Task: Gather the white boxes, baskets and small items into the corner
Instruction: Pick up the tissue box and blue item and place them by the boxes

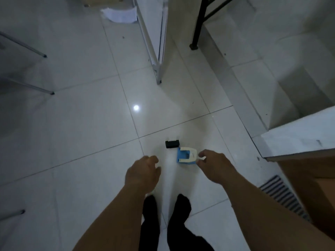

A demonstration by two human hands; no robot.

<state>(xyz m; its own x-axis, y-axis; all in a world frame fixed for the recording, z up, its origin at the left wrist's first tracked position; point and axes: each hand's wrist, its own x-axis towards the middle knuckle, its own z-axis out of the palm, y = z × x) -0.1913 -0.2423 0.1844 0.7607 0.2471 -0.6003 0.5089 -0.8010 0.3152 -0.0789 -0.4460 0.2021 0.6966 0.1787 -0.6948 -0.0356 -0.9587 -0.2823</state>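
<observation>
Two bare forearms reach down from the bottom edge over a pale tiled floor (87,124), with two dark-socked feet (183,205) between them. On the left side, the left hand (143,173) hangs above the tiles with its fingers curled loosely inward; it holds nothing, and nothing lies under it. Further right, the right hand (214,164) has its thumb and forefinger pinched on a thin white tab that sticks out from a small blue and white item (186,155). That item sits on the floor just beside the fingertips, its white U-shaped part on top of a blue base. Just beyond it, close but apart, lies a small black block (172,144).

Further off, a white folded frame (154,33) stands upright near the middle top, with a black leg (198,22) to its right and a sheaf of white paper (120,14) on the floor to its left. Thin grey metal legs (27,46) show at the left edge. At the right, a white ledge (299,134) juts out, with a brown panel below it and a slatted floor grate (282,194) alongside. A bright spot of reflected light (136,107) sits on the tiles.
</observation>
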